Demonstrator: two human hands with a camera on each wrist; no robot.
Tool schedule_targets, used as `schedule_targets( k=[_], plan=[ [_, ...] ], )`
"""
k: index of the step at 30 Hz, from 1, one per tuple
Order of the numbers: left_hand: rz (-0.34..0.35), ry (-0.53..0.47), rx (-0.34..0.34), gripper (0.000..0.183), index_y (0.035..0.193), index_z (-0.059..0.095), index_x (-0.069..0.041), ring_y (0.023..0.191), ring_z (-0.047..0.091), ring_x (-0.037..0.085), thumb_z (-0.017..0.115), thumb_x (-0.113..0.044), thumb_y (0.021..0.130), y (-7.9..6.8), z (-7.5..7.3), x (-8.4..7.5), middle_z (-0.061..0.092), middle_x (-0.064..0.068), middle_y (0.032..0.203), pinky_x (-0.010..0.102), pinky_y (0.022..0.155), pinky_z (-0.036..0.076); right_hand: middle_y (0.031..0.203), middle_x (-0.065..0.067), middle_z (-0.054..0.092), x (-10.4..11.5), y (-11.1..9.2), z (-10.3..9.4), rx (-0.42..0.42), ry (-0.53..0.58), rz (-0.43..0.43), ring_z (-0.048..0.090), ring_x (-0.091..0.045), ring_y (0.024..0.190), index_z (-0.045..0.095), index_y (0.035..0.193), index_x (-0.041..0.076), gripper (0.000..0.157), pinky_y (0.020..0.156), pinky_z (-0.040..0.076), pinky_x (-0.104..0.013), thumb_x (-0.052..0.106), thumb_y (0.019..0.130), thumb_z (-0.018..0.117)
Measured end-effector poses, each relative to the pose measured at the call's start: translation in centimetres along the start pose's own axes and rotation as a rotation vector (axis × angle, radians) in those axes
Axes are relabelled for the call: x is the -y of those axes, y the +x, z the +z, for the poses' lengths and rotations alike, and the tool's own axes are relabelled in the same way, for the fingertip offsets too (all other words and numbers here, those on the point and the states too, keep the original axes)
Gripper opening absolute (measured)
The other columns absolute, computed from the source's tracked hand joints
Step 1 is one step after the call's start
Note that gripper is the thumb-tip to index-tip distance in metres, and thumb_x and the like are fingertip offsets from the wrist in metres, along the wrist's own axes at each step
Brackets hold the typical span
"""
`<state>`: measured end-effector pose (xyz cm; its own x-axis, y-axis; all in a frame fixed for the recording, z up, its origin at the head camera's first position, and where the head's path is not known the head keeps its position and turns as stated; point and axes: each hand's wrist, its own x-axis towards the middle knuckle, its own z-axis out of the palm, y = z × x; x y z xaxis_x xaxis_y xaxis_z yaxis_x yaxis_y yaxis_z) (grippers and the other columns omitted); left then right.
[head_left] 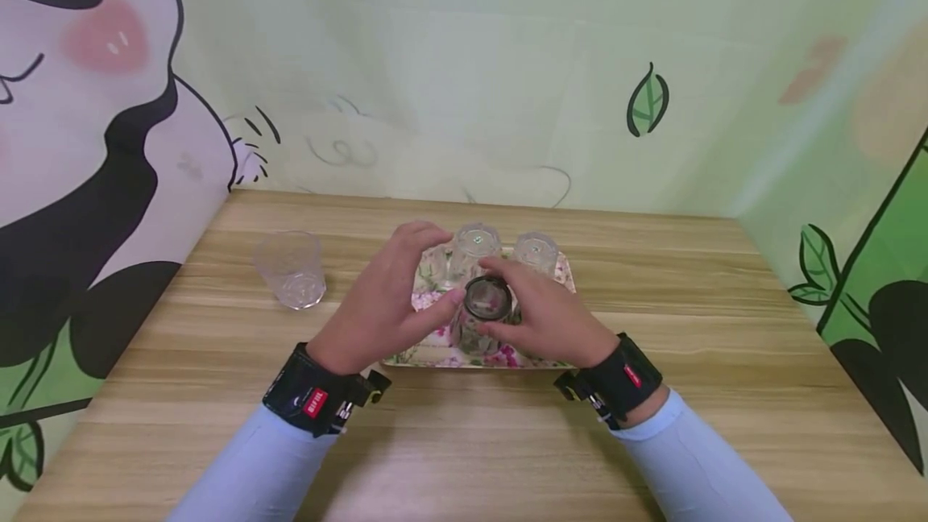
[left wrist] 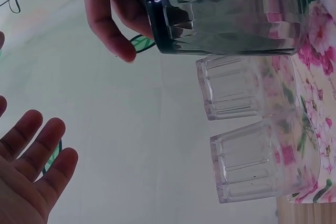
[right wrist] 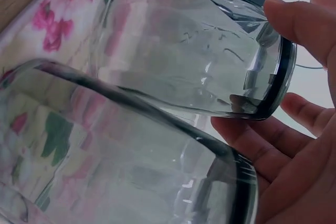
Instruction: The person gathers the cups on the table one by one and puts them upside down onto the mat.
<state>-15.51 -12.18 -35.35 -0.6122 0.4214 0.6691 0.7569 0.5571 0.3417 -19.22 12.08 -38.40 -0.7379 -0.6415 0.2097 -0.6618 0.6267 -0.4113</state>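
A dark-tinted glass (head_left: 487, 300) stands upside down on the flowered tray (head_left: 428, 357), its dark round base uppermost. My right hand (head_left: 554, 312) grips it near that base, thumb on one side and fingers on the other. Beside it a second tinted glass (right wrist: 131, 156) is seen close up in the right wrist view, mostly hidden under the right hand in the head view. My left hand (head_left: 391, 300) is held over the tray's left side, fingers extended and thumb tip close to the gripped glass. Behind are upturned clear glasses (head_left: 477, 246) (left wrist: 262, 161).
A separate clear tumbler (head_left: 290, 271) is on the wooden table (head_left: 464, 441), left of the tray. Another clear glass (head_left: 536, 251) stands at the tray's back right. A printed cloth wall (head_left: 464, 103) rises behind the table and along both sides.
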Motion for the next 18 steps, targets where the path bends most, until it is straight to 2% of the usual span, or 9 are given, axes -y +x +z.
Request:
schedule_targets(
  k=[7,18],
  plan=[
    [0.002,-0.002,0.002,0.059,0.137,0.044,-0.003,0.126,0.052,0.029,0.07,-0.026,0.089,0.08,0.08,-0.02,0.056,0.02,0.132,0.051,0.108,0.052,0.145,-0.013,0.058,-0.02,0.15,0.33,0.046,0.019,0.021,0.06,-0.021,0.123,0.038,0.151,0.012,0.078,0.104,0.057,-0.048,0.035,0.087,0.076],
    [-0.016,0.016,0.015,0.047,0.129,0.055,-0.005,0.121,0.053,0.029,0.07,-0.026,0.09,-0.01,0.22,0.15,0.053,0.02,0.13,0.051,0.098,0.057,0.123,-0.006,0.069,-0.08,0.59,0.7,0.01,-0.083,-0.019,0.065,-0.019,0.11,0.045,0.146,0.012,0.076,0.092,0.061,-0.043,0.04,0.084,0.079]
  ],
)
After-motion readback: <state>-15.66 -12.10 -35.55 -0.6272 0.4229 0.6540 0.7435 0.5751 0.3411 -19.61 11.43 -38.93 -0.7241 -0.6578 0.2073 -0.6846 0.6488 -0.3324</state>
